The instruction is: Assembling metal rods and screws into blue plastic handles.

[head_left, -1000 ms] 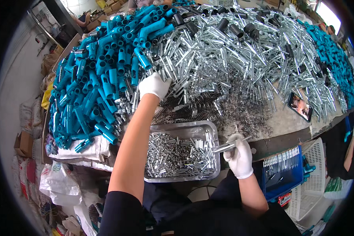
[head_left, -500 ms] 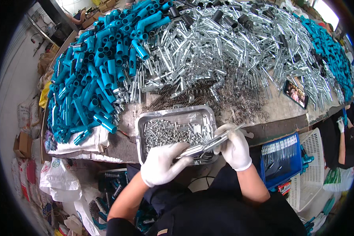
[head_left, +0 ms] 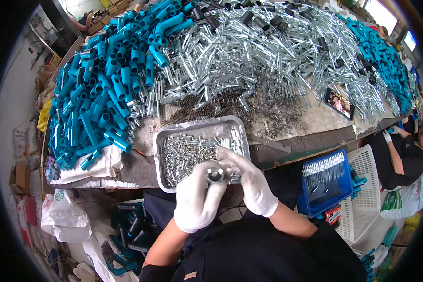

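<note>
My gloved left hand [head_left: 196,199] is closed round a silver metal tube [head_left: 215,175], whose round dark end faces up toward me. Fingers of my gloved right hand [head_left: 254,185] wrap the same tube from the right side, hiding most of its length. Both hands are over the near edge of a metal tray [head_left: 158,162], which holds many small silver pins and cylinders [head_left: 185,152].
Teal tubular housings [head_left: 91,113] heap up at the left, silver rods [head_left: 268,51] across the middle. Dark springs [head_left: 207,105] lie behind the tray. A phone [head_left: 339,104] rests at the right, above a blue bin [head_left: 325,183]. Another person's gloved hand [head_left: 387,136] works at far right.
The tube lay lengthwise between my hands and now points its end at me. My right hand has moved left and down, closer to my left. The view has shifted slightly.
</note>
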Tool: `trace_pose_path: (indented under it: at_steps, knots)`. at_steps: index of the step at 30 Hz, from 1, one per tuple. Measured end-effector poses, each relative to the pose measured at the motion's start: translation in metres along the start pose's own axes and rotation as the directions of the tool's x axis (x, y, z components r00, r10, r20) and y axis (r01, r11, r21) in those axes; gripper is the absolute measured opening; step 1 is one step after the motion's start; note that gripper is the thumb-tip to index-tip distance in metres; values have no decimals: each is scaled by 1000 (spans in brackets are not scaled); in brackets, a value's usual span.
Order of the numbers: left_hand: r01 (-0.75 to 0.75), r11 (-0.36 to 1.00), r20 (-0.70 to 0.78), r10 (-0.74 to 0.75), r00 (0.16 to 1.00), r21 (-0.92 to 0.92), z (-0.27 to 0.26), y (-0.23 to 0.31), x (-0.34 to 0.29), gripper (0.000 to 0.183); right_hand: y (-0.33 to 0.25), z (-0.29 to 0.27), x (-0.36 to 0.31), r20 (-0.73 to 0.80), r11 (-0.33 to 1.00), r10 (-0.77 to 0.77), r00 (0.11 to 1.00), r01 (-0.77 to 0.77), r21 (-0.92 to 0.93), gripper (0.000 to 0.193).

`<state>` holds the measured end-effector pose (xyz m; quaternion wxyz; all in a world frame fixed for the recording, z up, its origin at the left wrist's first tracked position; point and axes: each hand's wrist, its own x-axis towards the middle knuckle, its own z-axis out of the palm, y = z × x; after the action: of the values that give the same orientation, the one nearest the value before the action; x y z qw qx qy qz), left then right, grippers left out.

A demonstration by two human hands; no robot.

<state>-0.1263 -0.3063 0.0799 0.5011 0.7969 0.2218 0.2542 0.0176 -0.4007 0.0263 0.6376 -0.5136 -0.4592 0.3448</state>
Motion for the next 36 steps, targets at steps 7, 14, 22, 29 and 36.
trace_pose_path:
  at_steps: [7,14,22,29,36]
  knots:
    - [-240,822,-256,416,873,516,-25,-7,33,58,-19,-4,6,-8,948,244,970,-240,-207,28]
    - [-13,828,80,-38,996,560,-16,-27,17,26,-6,-42,60,86,776,-9,996,62,-628,26]
    - [189,953,-240,-131,962,237,-10,-88,7,19,37,-76,124,-203,163,78,976,-214,-963,56]
    - [289,945,-358,-219,908,155,-12,-88,8,18,-7,-58,100,-315,516,-352,881,-98,-851,38]
    - [372,928,-11,-371,928,24,-32,-44,5,14,-11,-45,46,-19,973,230,973,-229,39,42]
